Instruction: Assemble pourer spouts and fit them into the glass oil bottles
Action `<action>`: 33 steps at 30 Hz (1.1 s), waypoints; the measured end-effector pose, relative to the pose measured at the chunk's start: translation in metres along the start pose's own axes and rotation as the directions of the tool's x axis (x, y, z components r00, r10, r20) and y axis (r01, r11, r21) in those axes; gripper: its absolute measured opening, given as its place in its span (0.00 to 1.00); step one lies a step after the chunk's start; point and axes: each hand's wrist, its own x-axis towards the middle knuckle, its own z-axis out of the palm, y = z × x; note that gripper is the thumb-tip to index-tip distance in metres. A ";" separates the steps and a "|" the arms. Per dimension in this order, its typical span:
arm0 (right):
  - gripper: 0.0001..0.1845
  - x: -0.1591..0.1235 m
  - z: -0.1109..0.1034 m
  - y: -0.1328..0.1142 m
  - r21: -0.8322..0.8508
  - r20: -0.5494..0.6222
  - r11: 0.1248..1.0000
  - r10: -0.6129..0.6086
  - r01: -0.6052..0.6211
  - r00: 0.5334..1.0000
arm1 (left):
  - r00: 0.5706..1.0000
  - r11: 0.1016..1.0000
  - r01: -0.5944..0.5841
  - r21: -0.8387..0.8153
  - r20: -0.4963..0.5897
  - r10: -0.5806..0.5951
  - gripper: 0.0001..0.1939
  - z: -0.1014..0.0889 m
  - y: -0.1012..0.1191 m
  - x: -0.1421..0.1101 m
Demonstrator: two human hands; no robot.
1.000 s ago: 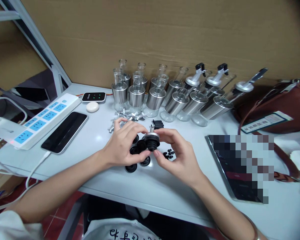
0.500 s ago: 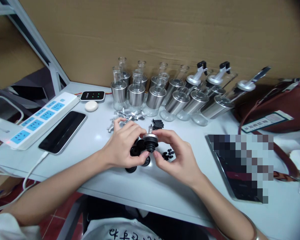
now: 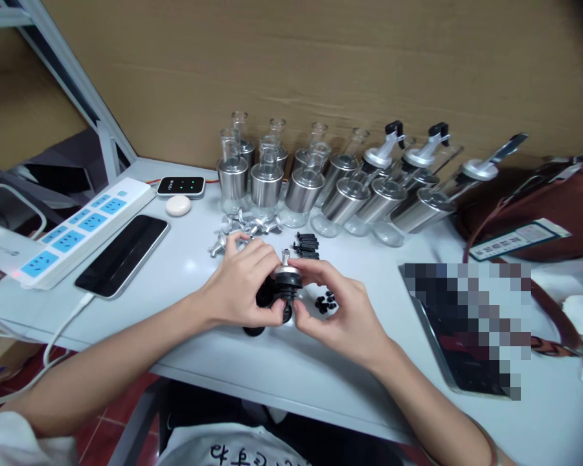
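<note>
Between my two hands is a pourer stopper (image 3: 288, 277), with a silver spout on top and a black ribbed plug below. My left hand (image 3: 245, 281) grips it from the left, thumb low by the plug and fingers near the metal collar. From the other side, my right hand (image 3: 347, 307) pinches it with thumb and forefinger. Black round caps (image 3: 254, 331) lie under my left hand, partly hidden by it. Silver spout pieces (image 3: 218, 244) are heaped just beyond. Several black sticks (image 3: 307, 244) lie behind the stopper, and small black bits (image 3: 326, 301) sit beside my right hand.
Glass bottles with steel sleeves (image 3: 267, 186) stand in rows at the back, some topped with pourers (image 3: 420, 152). On the left are a power strip (image 3: 85, 226), a phone (image 3: 124, 255) and a white oval case (image 3: 178, 206). A tablet (image 3: 447, 323) and brown bag (image 3: 539, 200) are right.
The stopper has shifted slightly left and tipped, so its silver spout shows more fully. My right hand has moved a little left and down with it; both hands keep their grip.
</note>
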 end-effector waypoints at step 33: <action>0.17 0.003 -0.004 -0.003 0.003 0.036 1.000 0.003 -0.003 0.999 | 0.996 0.994 -0.078 -0.073 0.036 0.081 0.14 -0.002 -0.004 -0.001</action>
